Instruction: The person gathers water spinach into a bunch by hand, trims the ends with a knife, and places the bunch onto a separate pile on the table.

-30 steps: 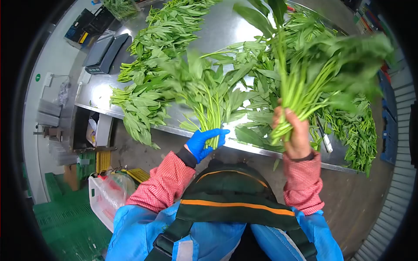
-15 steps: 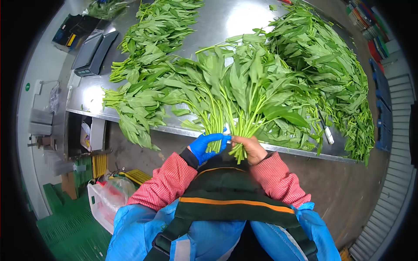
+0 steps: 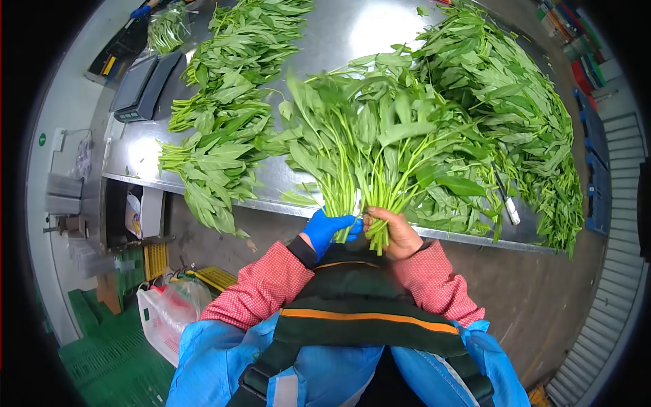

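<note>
My left hand (image 3: 327, 227), in a blue glove, is closed around the stems of a bunch of water spinach (image 3: 330, 159). My bare right hand (image 3: 397, 234) grips the lower stems of a second bunch of water spinach (image 3: 400, 163). Both hands are close together just off the table's front edge, stem ends down and leaves fanning away from me over the metal table (image 3: 285, 207). Behind the right bunch, loose water spinach covers the tabletop, and a large heap (image 3: 502, 102) spreads along the right side. Their leaves overlap, so the bunches' outlines partly merge.
Laid-out bundles of water spinach (image 3: 213, 159) line the table's left part. Beside them stands a scale (image 3: 146, 85). A bagged bunch (image 3: 168, 28) and another person's blue-gloved hand (image 3: 140, 11) are at the far left. A white-handled tool (image 3: 512, 210) lies at right. A white basket (image 3: 159, 325) sits below left.
My left hand has shifted slightly right, and its bunch now stands more upright. My right hand's bunch has tilted a little. At the far left, a gloved hand and bagged bunch have come into view.
</note>
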Tool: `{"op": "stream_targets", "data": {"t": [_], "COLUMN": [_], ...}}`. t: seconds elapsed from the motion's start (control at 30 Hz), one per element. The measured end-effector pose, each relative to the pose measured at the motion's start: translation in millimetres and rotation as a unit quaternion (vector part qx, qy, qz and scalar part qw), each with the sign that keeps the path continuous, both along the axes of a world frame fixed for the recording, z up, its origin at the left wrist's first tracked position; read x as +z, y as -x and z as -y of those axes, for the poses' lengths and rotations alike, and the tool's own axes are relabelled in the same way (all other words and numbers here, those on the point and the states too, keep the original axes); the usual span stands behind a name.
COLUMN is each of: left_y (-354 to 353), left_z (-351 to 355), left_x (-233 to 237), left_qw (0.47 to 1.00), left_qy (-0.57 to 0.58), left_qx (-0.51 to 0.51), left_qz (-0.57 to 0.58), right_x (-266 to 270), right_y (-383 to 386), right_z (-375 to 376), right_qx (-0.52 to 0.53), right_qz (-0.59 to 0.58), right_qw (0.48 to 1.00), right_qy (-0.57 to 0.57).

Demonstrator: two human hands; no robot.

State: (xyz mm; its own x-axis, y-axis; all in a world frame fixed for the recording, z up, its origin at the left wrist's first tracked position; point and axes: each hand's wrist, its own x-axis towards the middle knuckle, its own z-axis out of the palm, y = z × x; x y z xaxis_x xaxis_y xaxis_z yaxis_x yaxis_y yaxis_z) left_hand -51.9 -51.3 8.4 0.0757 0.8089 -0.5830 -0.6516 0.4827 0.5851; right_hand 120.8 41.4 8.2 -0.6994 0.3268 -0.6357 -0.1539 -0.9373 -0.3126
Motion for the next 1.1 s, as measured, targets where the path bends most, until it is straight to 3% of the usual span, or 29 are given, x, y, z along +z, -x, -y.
{"op": "stream_targets", "data": {"t": [0.17,0.43,0.6,1.03,1.1], "left_y": [2,-28,-28,-26,-24], "left_z": [1,-1,1,-2,0], "left_x": [-4,-8,-15,0,8], "left_qw": [0.998,0.991,0.998,0.996,0.997], "left_qy": [0.032,0.009,0.024,0.043,0.052], "left_qx": [-0.003,0.031,0.044,0.023,0.011], "left_qz": [-0.062,-0.126,-0.046,-0.071,-0.064], "right_x": [10,7,-4,-6,-10], "right_y": [-15,2,-12,-34,-37], "right_z": [-3,4,1,-13,-16], "right_qx": [0.006,-0.011,-0.007,0.026,0.04], "right_qz": [0.104,0.198,0.145,0.113,0.154], "right_qw": [0.984,0.962,0.972,0.986,0.966], "right_qy": [-0.148,-0.186,-0.183,-0.123,-0.202]}}
